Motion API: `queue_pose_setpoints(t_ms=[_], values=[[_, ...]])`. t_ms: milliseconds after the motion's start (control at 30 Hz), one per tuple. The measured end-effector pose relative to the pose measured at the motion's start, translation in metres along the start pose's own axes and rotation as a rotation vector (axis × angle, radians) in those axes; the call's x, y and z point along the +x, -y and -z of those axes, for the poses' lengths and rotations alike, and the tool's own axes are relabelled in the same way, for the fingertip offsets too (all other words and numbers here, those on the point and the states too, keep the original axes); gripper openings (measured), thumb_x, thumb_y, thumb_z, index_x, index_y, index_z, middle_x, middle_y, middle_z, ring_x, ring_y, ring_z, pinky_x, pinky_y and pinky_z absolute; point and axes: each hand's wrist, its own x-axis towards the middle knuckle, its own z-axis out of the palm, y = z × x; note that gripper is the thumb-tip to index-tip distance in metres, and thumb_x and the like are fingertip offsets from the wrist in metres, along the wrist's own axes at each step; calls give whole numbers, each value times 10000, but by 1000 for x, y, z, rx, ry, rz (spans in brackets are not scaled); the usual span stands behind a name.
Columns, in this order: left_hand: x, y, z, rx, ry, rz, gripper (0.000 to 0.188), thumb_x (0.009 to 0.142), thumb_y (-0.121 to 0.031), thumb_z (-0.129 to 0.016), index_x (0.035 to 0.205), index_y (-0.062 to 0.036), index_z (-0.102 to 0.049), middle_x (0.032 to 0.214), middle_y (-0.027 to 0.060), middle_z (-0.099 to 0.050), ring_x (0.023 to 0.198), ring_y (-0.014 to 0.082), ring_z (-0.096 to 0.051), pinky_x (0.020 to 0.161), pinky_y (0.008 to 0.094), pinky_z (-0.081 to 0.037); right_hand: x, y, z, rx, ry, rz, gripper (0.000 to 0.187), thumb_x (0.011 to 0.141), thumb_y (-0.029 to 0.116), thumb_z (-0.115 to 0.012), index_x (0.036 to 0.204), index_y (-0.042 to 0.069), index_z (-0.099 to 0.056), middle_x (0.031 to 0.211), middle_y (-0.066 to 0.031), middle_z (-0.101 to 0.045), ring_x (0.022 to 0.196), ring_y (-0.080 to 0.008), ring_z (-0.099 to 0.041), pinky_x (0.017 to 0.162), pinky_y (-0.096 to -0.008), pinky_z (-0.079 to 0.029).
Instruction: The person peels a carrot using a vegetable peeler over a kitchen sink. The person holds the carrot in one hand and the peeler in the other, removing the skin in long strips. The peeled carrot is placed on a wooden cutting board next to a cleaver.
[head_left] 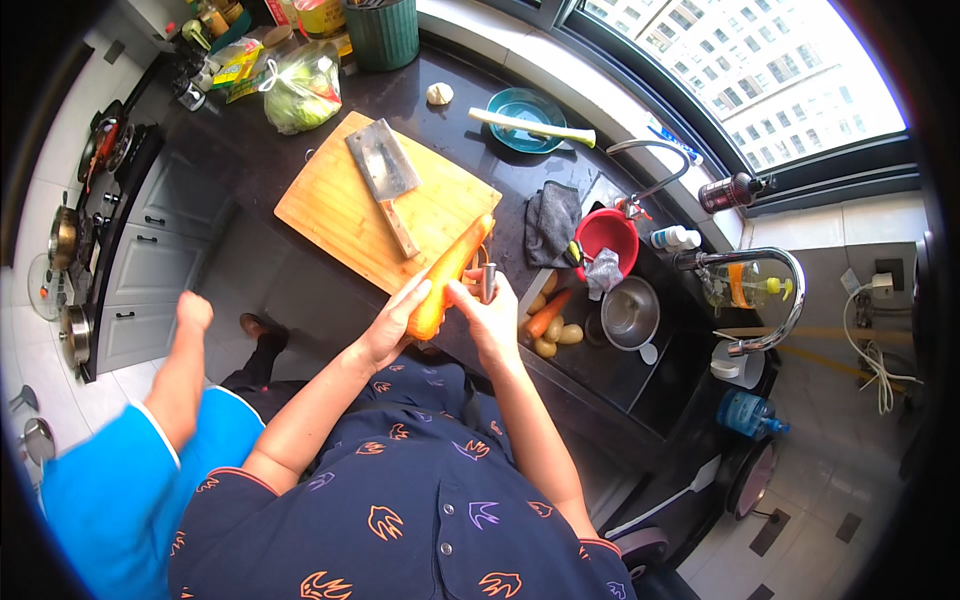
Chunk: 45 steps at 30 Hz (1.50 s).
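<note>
A large orange carrot (447, 278) lies slantwise in my left hand (383, 328), whose fingers wrap round its thick lower end. My right hand (492, 322) is closed round a metal-handled peeler (488, 284), beside the carrot; its thumb rests close to the carrot's side. Part of the peeler's head is hidden behind the carrot. Both hands are over the near edge of a wooden cutting board (330, 205). On the board lies a cleaver (385, 170) with a wooden handle pointing toward me.
A garlic bulb (439, 94) and a teal plate (508, 104) with a pale green stalk (545, 128) sit behind the board. At right are a grey cloth (552, 222), red bowl (612, 238), metal bowl (630, 312) and several potatoes (571, 334). Another person's arm (182, 375) is at left.
</note>
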Motion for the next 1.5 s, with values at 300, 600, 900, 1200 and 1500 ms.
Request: queue_pose_setpoints(t_ms=[300,600,900,1200,1500], values=[[7,9,27,-248,63,132,547,1054,-467,-477,1453,-95,-434,1050,65,-616,855,115,-617,699,257,-548,6,-9,27,-10,-74,-142,416,808,127,-838,1127,10,-598,827,-41,-669,743,-105,-612,691,-251,-489],[6,-2,4,-38,29,39,634,998,-423,-589,1502,-103,-378,1063,65,-592,834,125,-631,705,259,-560,8,-15,13,45,-14,5,340,859,116,-808,1107,25,-594,821,-34,-666,744,-96,-616,688,-250,-486],[6,-4,1,51,60,27,617,1005,-389,-596,1505,-90,-392,1139,57,-582,857,129,-623,738,265,-550,10,-17,14,137,-22,-4,339,884,100,-782,1117,0,-558,1060,-146,-705,988,-172,-672,820,-294,-541],[3,-2,17,-33,27,74,626,1012,-357,-592,1525,-95,-347,1185,118,-626,968,201,-687,775,329,-603,5,-28,38,65,-42,-5,347,856,97,-812,1096,28,-571,843,-71,-697,763,-131,-672,708,-261,-518],[7,3,33,-443,62,236,496,1062,-446,-413,1284,-35,-579,1132,107,-678,972,175,-686,762,340,-614,18,-71,65,-750,-260,59,250,912,305,-730,907,59,-684,722,-104,-675,695,-213,-678,663,-367,-505]])
